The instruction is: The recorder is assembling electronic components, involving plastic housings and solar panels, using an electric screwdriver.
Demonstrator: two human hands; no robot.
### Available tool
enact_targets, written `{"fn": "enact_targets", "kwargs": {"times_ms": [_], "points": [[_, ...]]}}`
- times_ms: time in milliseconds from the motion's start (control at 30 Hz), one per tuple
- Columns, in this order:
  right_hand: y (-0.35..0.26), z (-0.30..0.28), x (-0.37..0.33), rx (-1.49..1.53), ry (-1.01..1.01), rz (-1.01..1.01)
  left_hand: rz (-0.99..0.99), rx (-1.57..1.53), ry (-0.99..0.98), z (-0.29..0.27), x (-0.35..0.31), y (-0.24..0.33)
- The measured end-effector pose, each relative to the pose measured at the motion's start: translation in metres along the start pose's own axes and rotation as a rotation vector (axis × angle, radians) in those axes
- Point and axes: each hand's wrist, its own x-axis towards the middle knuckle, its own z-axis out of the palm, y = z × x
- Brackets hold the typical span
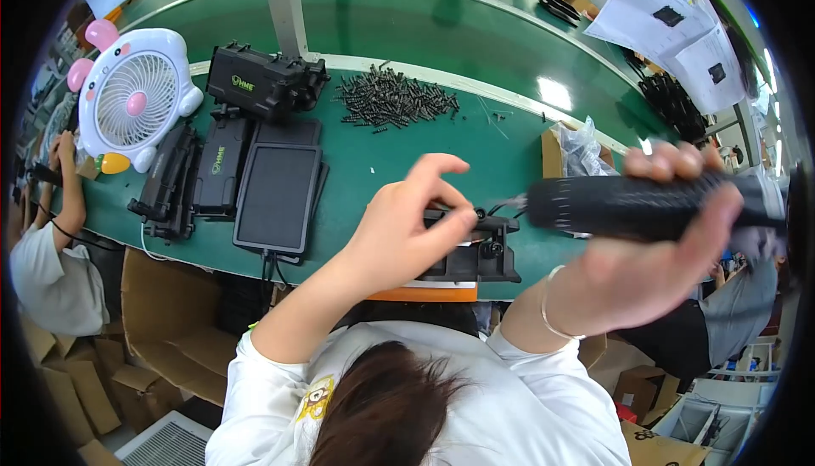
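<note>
Screwdriver (611,208) crosswise, right of centre.
My right hand (641,266) grips it, pointing left toward black bracket (471,264); left hand (403,227) nearer bracket, fingers curled, can't tell if holding.

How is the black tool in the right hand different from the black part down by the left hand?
The black tool is long and rounded; the black part is boxy with raised edges. The right hand grips the tool, while the part sits below the left hand's fingers. The tool looks blurry; the part looks sharper. Both are black.
</note>
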Motion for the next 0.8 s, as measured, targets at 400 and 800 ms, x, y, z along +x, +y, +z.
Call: {"fn": "enact_targets", "kwargs": {"times_ms": [400, 800], "points": [[0.036, -0.110, 0.003, -0.747, 0.161, -0.352, 0.087, 0.135, 0.181, 0.028, -0.057, -0.065], [0.057, -0.114, -0.029, -0.228, -0.602, 1.294, 0.494, 0.439, -0.411, -0.001, -0.012, 0.034]]}}
